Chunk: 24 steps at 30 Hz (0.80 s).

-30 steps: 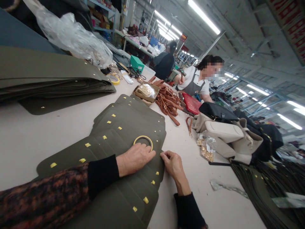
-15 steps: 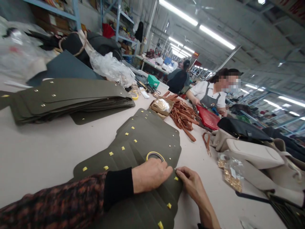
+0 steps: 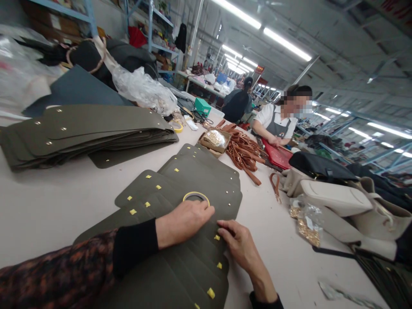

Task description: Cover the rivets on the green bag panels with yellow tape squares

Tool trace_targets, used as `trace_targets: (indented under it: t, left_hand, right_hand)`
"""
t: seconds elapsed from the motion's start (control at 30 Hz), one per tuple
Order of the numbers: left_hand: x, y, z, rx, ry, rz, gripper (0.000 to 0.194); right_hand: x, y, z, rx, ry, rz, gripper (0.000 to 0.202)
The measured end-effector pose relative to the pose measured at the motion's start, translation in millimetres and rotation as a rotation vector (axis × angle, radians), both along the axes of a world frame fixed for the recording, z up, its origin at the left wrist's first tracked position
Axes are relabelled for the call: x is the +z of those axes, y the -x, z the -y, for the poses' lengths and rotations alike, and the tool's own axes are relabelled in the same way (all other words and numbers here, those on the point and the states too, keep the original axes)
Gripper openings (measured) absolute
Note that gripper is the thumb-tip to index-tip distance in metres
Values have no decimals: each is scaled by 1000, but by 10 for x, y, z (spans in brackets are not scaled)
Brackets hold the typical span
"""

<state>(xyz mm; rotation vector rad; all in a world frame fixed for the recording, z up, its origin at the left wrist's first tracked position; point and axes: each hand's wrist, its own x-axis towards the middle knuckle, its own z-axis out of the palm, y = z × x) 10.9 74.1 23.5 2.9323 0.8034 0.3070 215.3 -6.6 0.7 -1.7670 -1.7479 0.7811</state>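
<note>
My left hand [image 3: 184, 222] is closed around a roll of yellow tape [image 3: 196, 194], held over a fanned stack of dark olive bag panels [image 3: 180, 257]. Small yellow tape pieces [image 3: 210, 293] dot both sides of the stack. My right hand [image 3: 241, 244] is at the stack's right edge, thumb and forefinger nearly together beside one yellow piece [image 3: 217, 237]. Whatever lies between those fingertips is too small to make out. The two hands' fingertips are close but apart.
Another pile of olive panels [image 3: 96, 124] with metal studs lies left. Beyond are a box of gold hardware [image 3: 215, 140] and brown straps [image 3: 244, 150]. Beige bags [image 3: 334, 193] and bagged gold fittings [image 3: 309, 231] sit right. A co-worker [image 3: 277, 124] handles a red item [image 3: 278, 155].
Both hands and the tape roll have shifted left and slightly up across the panels. The panels' fanned left edges lie differently. The whole view has shifted a little, and the co-worker's hands have come closer together.
</note>
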Motion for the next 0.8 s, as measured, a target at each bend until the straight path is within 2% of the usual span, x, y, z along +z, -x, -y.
trace_targets:
  t: [0.1, 0.23, 0.33, 0.5, 0.63, 0.8]
  left_hand:
    - [-30, 75, -193, 37, -11, -23, 17]
    - [-67, 137, -268, -60, 0, -24, 8]
    - [-76, 143, -219, -43, -1, -33, 7]
    - [11, 135, -120, -66, 31, -44, 11]
    - [137, 172, -9, -102, -1, -53, 7]
    - [217, 272, 146, -88, -41, -46, 9]
  right_hand:
    - [11, 5, 26, -39, 22, -3, 22]
    - [117, 2, 30, -5, 98, -25, 18]
    - [181, -2, -68, 78, 128, 1, 20]
    - [198, 204, -440, 127, -130, 310, 33]
    - [232, 453, -660, 213, -86, 534, 40]
    - [202, 525, -719, 226, -21, 528, 38]
